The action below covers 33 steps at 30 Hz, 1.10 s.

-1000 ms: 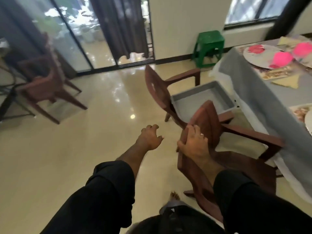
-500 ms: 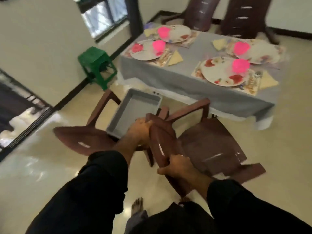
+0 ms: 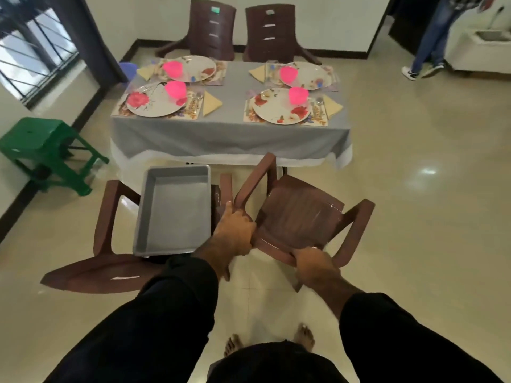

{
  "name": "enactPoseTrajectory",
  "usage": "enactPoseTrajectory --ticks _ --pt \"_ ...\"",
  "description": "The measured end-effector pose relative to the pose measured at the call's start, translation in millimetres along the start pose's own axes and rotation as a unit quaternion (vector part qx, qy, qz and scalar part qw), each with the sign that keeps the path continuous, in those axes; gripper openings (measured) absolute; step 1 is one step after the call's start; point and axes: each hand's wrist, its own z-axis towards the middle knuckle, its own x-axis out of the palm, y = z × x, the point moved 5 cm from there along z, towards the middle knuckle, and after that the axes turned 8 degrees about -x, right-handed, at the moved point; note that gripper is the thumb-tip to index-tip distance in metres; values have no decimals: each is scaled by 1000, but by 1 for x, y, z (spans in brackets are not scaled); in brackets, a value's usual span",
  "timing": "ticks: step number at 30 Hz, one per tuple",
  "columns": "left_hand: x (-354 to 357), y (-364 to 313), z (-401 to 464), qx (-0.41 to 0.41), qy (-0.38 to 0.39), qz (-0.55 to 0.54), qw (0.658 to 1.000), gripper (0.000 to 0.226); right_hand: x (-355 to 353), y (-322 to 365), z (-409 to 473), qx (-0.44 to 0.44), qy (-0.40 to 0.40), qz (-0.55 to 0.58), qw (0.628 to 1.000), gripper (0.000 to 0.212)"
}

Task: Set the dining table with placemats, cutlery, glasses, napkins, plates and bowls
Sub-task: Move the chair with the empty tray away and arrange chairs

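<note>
Nearest us, our bare feet [image 3: 304, 334] stand on the tiled floor [image 3: 428, 244]. Our right hand [image 3: 313, 265] curls over the top edge of a brown chair [image 3: 298, 217], and our left hand [image 3: 235, 233] grips the same chair where its left armrest meets the back. Just left of it, a second brown chair [image 3: 107, 239] carries a grey tray [image 3: 174, 214] on its seat. A green stool [image 3: 41, 147] stands further left by the wall. Beyond the chairs, the table [image 3: 229, 136] with its grey cloth holds four placemats, each with a flowered plate [image 3: 280, 106] and a pink bowl [image 3: 298, 94], plus folded yellow napkins [image 3: 211, 102] alongside. Two more chairs [image 3: 213, 26] stand at the far side.
</note>
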Motion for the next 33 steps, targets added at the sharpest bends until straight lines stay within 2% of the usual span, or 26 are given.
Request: enactPoseTrajectory --ticks 3,7,9,13,17,20,25,33 --pt "-2 -30 -18 55 -15 34 998 42 3 -15 -23 28 23 -26 999 22" --pt "-16 -54 -26 88 -20 20 996 50 2 -50 -31 105 27 -41 993 28" --pt "-18 -68 -24 83 -16 0 996 52 2 -72 -34 111 7 -58 992 35" --pt "-6 -84 -10 42 -4 -65 997 55 1 -99 -28 83 -11 -76 994 35" --pt "3 -79 9 -5 12 -72 997 59 -10 -115 -10 42 -33 -99 994 33" --pt "1 -78 30 -36 17 -97 994 51 -25 -126 9 12 -34 -101 994 32" --pt "-21 -97 62 -80 67 -134 985 26 -43 -157 49 -28 -1 -79 996 25" --pt "-26 -114 99 -114 82 -176 974 30 -40 -202 94 -68 -12 -78 995 23"
